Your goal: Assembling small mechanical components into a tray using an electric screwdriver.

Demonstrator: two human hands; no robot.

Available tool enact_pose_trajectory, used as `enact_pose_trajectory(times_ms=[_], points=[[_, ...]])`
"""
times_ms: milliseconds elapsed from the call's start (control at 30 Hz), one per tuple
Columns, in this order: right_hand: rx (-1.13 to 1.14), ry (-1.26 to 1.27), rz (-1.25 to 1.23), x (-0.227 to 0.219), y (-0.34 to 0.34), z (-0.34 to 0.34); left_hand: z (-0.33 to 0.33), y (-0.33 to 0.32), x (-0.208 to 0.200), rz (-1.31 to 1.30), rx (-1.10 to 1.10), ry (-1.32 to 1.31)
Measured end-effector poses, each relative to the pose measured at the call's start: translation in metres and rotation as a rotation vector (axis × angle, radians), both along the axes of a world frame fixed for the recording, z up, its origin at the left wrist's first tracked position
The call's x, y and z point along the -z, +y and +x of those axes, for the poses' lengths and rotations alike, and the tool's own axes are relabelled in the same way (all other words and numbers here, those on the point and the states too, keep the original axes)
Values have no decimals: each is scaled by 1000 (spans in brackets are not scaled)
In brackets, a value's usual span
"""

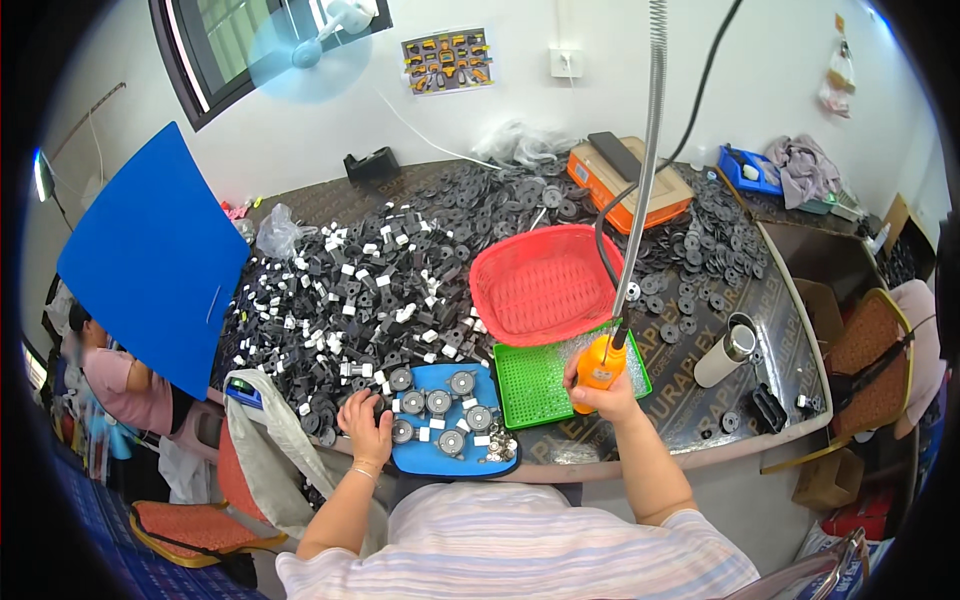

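My right hand (605, 392) is wrapped round an orange electric screwdriver (602, 362), held upright over the green tray (510, 400) with its cable and a coiled spring rising above. My left hand (366, 428) lies at the near edge of a pile of black and white plastic parts (340, 290), left of the blue mat (430, 462). Its fingers are slightly bent and apart, close to black parts; whether they touch one is hard to make out. On the mat sit several round grey-black wheel parts (438, 402), small white pieces and a heap of small metal screws (497, 446).
Behind the green tray stands a red basket (545, 285). Black discs (700, 240) spread around an orange box (630, 190). A steel tumbler (726, 352) stands at the right. A blue board (155, 265) rises on the left, near another person (125, 385).
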State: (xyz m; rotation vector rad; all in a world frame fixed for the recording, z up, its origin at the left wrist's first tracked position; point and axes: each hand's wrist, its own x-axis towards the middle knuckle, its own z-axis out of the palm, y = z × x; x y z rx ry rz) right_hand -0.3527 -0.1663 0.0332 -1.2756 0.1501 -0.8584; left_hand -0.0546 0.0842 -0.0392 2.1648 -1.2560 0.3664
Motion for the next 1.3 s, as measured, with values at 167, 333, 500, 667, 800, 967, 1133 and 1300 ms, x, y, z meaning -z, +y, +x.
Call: enact_pose_trajectory(times_ms=[167,333,500,667,800,967,1133,1300], points=[[-108,-16,78,3,-5,-5,1,0,0,25,2,-4],[-208,-86,112,9,-9,-8,0,0,-1,16,-2,-21],[-173,-146,96,7,-9,-10,0,-1,0,19,-7,-36],[-187,-146,39,6,-8,-14,-1,-3,-4,18,12,-50],[-195,-154,26,6,-6,-12,0,-2,-2,9,9,-72],[-202,-178,76,7,-6,-12,0,-2,-3,4,6,-85],[-200,-195,60,5,-3,-11,0,-2,-4,3,20,-93],[-171,-182,61,5,-3,-11,1,-3,-2,-2,51,-56]])
